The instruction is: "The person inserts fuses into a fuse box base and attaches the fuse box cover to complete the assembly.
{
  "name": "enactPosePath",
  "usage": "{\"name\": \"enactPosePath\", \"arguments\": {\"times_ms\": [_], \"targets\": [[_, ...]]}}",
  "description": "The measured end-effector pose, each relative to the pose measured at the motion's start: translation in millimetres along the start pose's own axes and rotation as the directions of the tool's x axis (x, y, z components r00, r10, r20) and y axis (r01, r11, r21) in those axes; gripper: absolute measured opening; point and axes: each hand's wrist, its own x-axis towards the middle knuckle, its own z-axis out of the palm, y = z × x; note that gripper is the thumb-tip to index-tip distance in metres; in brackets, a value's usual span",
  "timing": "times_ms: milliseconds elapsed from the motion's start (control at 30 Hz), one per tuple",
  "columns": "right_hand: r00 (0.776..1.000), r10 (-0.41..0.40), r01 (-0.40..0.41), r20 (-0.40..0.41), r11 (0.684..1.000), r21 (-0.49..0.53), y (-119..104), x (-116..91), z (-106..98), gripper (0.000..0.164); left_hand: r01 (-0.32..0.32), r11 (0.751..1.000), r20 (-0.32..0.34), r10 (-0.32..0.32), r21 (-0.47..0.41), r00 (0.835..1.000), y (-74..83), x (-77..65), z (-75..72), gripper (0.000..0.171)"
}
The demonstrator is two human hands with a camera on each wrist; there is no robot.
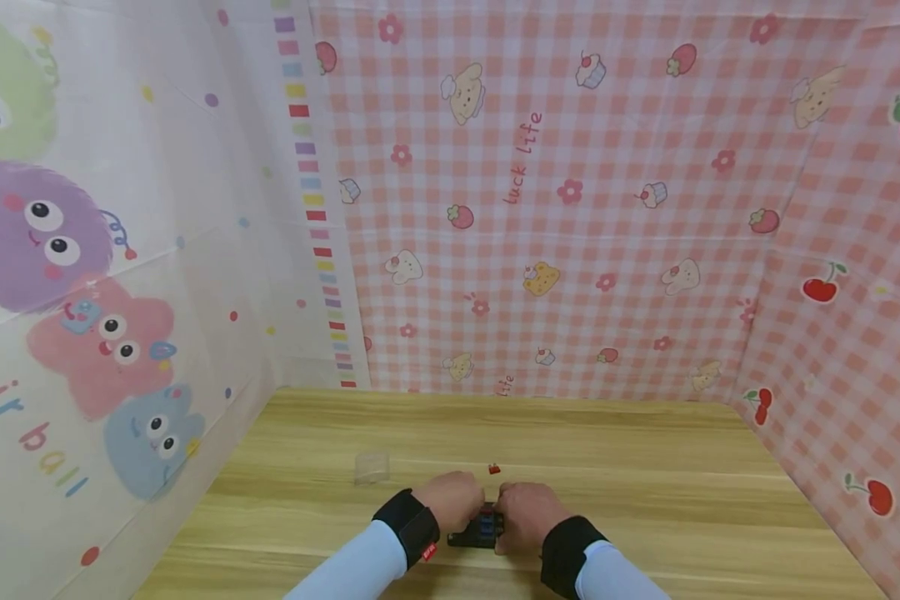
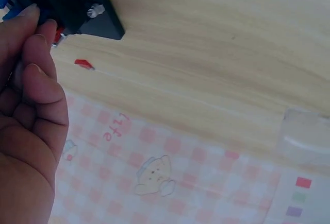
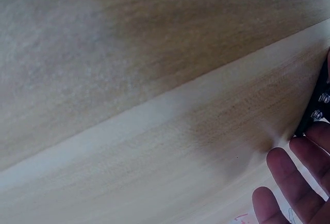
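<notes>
A black block [image 1: 471, 537] with blue parts and metal screws lies on the table between both hands. My left hand [image 1: 453, 500] has its fingers curled at the block's far side. In the left wrist view, the thumb and index finger of the left hand [image 2: 33, 95] pinch beside a blue part; a small red piece [image 2: 59, 34] with a metal tip shows at those fingertips, mostly hidden. My right hand [image 1: 528, 517] grips the block's right end, its other fingers [image 3: 286, 175] spread along the side. A loose red piece [image 1: 494, 469] with a metal tip lies beyond the hands.
A clear plastic box [image 1: 372, 468] stands on the wooden table [image 1: 645, 467] to the left, beyond the left hand. Patterned cloth [image 1: 540, 233] hangs along the table's back and both sides.
</notes>
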Motion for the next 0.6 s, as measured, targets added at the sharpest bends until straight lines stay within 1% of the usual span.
{"name": "enactPosePath", "arguments": {"times_ms": [200, 267, 433, 600], "targets": [[1.0, 0.011, -0.011, 0.017, 1.0, 0.027, -1.2, -1.6, -4.0, 0.036, 0.001, 1.0, 0.02, 0.0, -0.028, 1.0, -1.6, 0.1, -0.1, 0.029], [1.0, 0.007, -0.007, 0.015, 1.0, 0.022, -1.4, -2.2, -4.4, 0.036, -0.007, 1.0, 0.011, 0.008, -0.027, 1.0, -2.2, 0.5, 1.8, 0.027], [1.0, 0.01, -0.011, 0.017, 1.0, 0.023, -1.5, -3.1, -3.4, 0.036, -0.025, 0.998, 0.005, 0.025, -0.056, 1.0, -4.4, -1.4, 5.2, 0.022], [1.0, 0.017, -0.017, 0.015, 1.0, 0.026, -2.5, -3.2, -3.2, 0.036, -0.018, 0.998, 0.011, 0.019, -0.061, 1.0, -2.9, -3.1, 2.9, 0.02]]}}
